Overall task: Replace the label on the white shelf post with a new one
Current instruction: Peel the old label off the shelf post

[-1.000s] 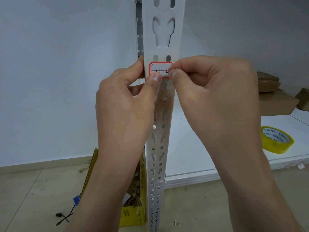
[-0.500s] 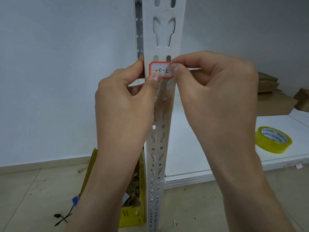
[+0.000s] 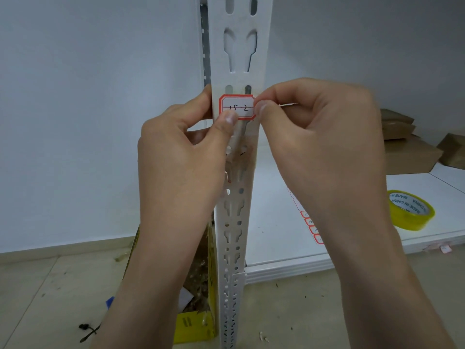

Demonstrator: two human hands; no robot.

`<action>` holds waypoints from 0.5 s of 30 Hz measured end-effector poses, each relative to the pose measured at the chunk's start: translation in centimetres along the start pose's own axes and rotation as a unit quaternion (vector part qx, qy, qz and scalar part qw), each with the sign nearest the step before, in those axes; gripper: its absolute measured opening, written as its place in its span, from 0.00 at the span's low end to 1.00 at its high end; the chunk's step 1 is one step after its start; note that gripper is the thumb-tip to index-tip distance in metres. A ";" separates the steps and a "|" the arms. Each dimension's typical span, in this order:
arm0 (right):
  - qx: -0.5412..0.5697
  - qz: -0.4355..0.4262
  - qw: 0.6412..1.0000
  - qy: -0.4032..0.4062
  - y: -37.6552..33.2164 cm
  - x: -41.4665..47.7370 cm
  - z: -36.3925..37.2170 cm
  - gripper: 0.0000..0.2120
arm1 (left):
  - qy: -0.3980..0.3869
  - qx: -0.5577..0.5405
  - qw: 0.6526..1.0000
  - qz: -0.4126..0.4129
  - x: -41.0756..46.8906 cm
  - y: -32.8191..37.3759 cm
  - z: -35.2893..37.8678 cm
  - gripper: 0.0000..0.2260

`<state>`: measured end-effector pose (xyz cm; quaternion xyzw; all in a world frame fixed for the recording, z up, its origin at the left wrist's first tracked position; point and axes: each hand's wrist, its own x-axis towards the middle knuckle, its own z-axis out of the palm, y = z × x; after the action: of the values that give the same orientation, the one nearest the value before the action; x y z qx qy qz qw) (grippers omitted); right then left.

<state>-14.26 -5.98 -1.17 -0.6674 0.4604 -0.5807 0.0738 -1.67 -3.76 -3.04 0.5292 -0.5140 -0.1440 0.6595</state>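
A white perforated shelf post (image 3: 239, 46) stands upright in the middle of the view. A red-bordered white label (image 3: 237, 107) with handwritten "15-2" lies flat on the post's front. My left hand (image 3: 181, 159) grips the post's left edge, its thumb tip pressing the label's lower left corner. My right hand (image 3: 319, 137) pinches the label's right edge between thumb and forefinger, and a thin clear strip pokes out between its fingers. Below the label, torn paper and tape residue (image 3: 239, 152) clings to the post.
A white shelf board (image 3: 276, 222) lies low on the right, carrying a sheet of red-bordered labels (image 3: 312, 227) and a yellow tape roll (image 3: 410, 210). Brown cardboard boxes (image 3: 407, 149) sit behind. A yellow box of scraps (image 3: 198, 321) stands on the floor left of the post.
My right hand's finger and thumb have slid from the label's lower right to its right edge, uncovering the full "15-2". The left hand has stayed in place.
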 end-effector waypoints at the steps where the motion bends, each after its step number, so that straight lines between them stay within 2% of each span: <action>1: 0.004 0.003 1.000 0.001 0.1 0.0 0.0 0.05 | 0.001 0.000 1.000 -0.002 0.0 0.0 0.0 0.16; 15: -0.002 -0.015 1.000 0.014 -0.3 -0.4 0.2 0.04 | 0.002 0.011 1.000 0.010 0.1 -0.1 0.0 0.17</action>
<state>-13.90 -5.55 -1.33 -0.6662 0.4526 -0.5900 0.0572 -1.61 -3.84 -3.07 0.5319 -0.5192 -0.1304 0.6562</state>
